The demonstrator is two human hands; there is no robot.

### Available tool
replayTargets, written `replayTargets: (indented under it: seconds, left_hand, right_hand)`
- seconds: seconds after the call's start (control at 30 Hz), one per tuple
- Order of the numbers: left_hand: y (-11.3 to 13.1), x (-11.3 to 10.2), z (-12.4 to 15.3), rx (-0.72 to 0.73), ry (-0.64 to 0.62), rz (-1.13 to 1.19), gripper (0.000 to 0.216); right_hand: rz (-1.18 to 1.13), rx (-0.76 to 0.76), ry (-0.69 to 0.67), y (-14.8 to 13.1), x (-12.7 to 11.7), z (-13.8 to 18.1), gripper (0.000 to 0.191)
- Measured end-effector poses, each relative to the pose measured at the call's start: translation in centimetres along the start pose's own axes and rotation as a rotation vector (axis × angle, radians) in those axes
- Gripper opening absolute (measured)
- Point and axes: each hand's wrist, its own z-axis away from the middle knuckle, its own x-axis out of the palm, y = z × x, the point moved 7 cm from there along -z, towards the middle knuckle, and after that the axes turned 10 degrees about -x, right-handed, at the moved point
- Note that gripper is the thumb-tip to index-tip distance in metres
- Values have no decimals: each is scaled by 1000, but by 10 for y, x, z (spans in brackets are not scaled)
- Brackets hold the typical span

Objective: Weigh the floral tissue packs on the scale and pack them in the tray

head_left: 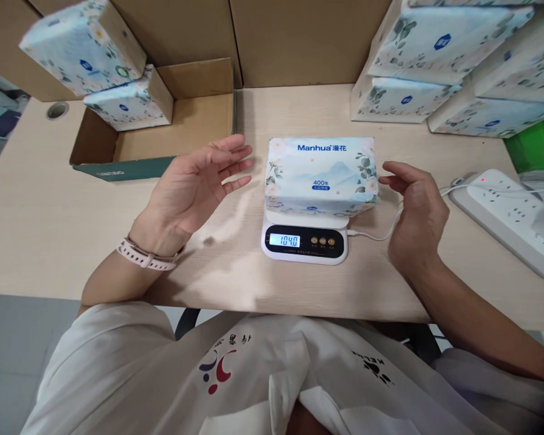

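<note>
In the head view, a pale blue tissue pack (320, 172) marked "Manhua" rests on a white digital kitchen scale (304, 257). The lit scale display (285, 240) reads about 104.0. To the left of the pack is my left hand (199, 181), palm turned up and inward, fingers spread, with a gap between it and the pack. My right hand (414, 211) is close by the pack's right end, fingers bent loosely and apart, holding nothing. Whether its fingertips touch the pack is hard to see; a small gap shows.
An open cardboard box (181, 142) at the back left has tissue packs (127, 99) stacked in one end. More packs (412, 99) are piled at the back right. A white power strip (508, 217) lies on the right; a white cable (376, 237) plugs into the scale.
</note>
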Motion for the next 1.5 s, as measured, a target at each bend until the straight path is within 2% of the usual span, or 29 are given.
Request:
replayTargets:
  seconds: [0.3,0.47,0.57,0.73,0.93,1.5]
  left_hand:
    - [0,-3,-3,20,17,-30,16]
    - [5,-5,-1,84,27,-135,11]
    - [9,-7,1,97,64,-128,12]
    - [19,-15,4,150,168,2,20]
    - [27,-18,5,224,187,19,33]
    - [27,-17,5,202,246,36,30]
  right_hand:
    - [-52,-48,7,10,-1,1,44]
    - [-19,-175,182,22,-20,-2,51]
    - [23,-239,233,30,-31,-5,55]
    - [64,-279,240,35,-36,-9,56]
    - [60,-284,250,32,-34,-9,54]
    - [114,-300,217,43,-35,-11,56]
